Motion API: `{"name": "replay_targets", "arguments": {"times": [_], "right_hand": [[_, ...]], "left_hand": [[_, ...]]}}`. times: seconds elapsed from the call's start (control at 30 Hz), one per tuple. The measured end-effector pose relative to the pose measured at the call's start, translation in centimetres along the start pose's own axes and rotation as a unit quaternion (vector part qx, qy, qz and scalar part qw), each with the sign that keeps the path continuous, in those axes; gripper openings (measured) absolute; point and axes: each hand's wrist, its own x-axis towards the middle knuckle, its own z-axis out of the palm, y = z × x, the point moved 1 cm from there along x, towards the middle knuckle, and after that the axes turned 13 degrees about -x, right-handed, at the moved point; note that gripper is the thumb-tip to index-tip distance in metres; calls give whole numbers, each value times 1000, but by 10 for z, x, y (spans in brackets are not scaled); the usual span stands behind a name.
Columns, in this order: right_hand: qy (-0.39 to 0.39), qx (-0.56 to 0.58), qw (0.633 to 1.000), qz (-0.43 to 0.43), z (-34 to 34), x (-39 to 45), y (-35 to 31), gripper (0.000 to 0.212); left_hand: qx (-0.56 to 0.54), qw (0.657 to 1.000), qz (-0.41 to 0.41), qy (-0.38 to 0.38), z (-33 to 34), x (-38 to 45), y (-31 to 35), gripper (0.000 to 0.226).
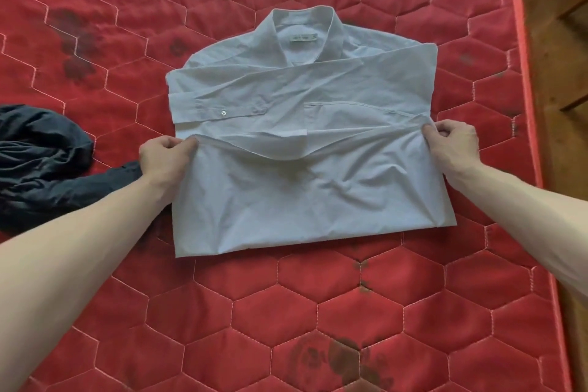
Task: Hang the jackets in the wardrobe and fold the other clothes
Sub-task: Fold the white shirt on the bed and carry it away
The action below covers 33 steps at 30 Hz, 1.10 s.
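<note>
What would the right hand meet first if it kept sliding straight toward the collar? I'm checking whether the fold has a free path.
The right hand, pinching the shirt hem's corner, would probably pass over the shirt's own folded sleeve first; nothing else lies ahead, though its height above the cloth is unclear.

We're in a home bedroom here: a bare red quilted mattress [286,312] fills the view, with wooden flooring [560,41] just right of the mattress.
</note>
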Motion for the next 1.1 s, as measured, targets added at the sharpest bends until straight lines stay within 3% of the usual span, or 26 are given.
{"name": "replay_targets", "arguments": {"times": [0.07, 0.13, 0.2, 0.27, 0.33, 0.4, 0.5, 0.63, 0.73, 0.93, 1.1], "right_hand": [[46, -67, 996, -30, -3, -5, -5, 23], [128, -163, 971, -118, -5, -15, -13, 21], [157, -193, 928, -276, 1, -32, -25, 15], [76, -204, 857, -468, 16, -55, -33, 13], [-37, -260, 774, -577, 35, -78, -38, 25], [-118, -320, 744, -574, 53, -92, -42, 48], [-113, -334, 795, -494, 69, -91, -56, 56], [-85, -350, 846, -392, 81, -65, -75, 68], [-76, -336, 877, -334, 84, -42, -71, 73], [-83, -335, 874, -343, 76, -24, -58, 72], [-40, -327, 902, -281, 50, -23, -26, 70]], "left_hand": [[146, 984, 91, 38, -4, -5, -1, 20], [280, 914, 290, 53, -6, -11, 0, 17], [298, 828, 472, -54, 3, -26, 5, 10], [320, 720, 573, -223, 18, -46, 3, 7], [394, 620, 595, -326, 37, -66, -5, 20], [436, 586, 568, -379, 55, -79, -13, 44], [446, 618, 528, -375, 73, -89, -17, 59], [435, 722, 429, -324, 80, -75, -14, 62], [451, 768, 373, -260, 68, -42, -12, 73], [454, 787, 355, -218, 26, 7, -23, 75], [456, 786, 376, -181, 10, 7, -37, 72]]}}
